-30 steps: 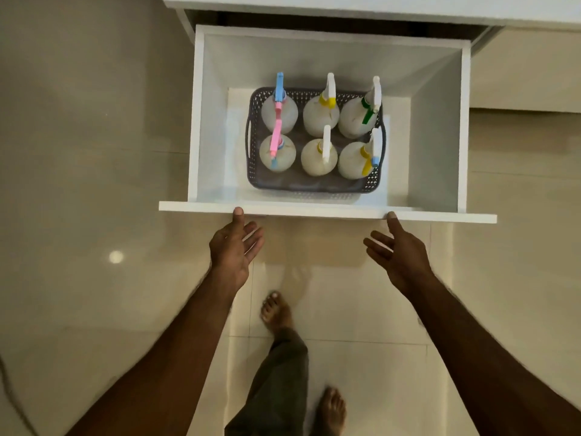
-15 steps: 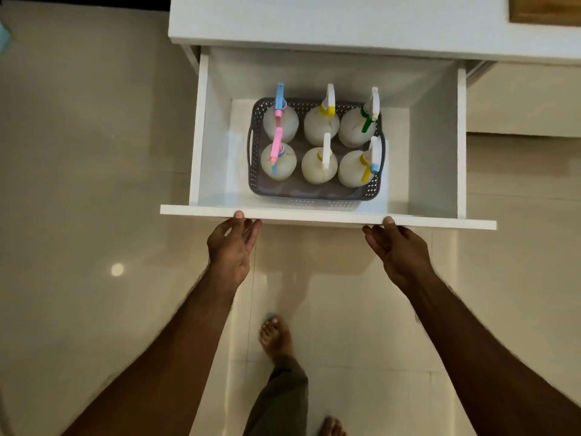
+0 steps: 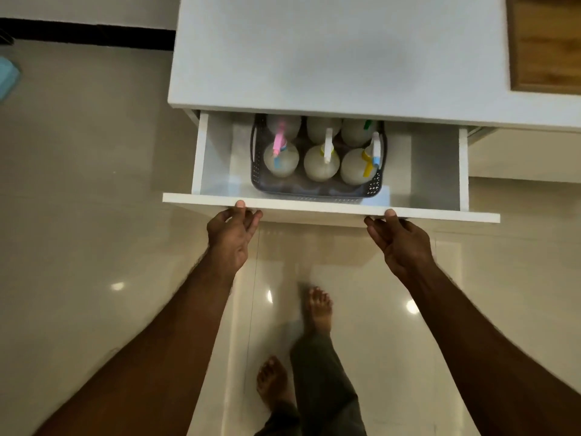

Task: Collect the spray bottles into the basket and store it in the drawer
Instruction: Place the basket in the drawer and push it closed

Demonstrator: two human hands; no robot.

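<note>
A grey perforated basket (image 3: 317, 188) sits inside the white drawer (image 3: 330, 210), holding several whitish spray bottles (image 3: 321, 162) with pink, white, yellow and green triggers. The back row of bottles is partly hidden under the white countertop (image 3: 330, 55). The drawer is about half open. My left hand (image 3: 232, 237) presses on the drawer's front panel left of centre, thumb on its top edge. My right hand (image 3: 401, 243) presses the same panel right of centre, thumb over the edge. Neither hand holds a bottle.
Glossy beige floor tiles (image 3: 94, 215) surround the cabinet. A wooden board (image 3: 547, 42) lies on the countertop at the top right. A pale blue object (image 3: 8, 77) shows at the left edge. My bare feet (image 3: 319, 309) stand below the drawer.
Both hands went from hovering in front of the drawer to pressing its front panel. The drawer has slid inward, so the back row of bottles is now under the countertop.
</note>
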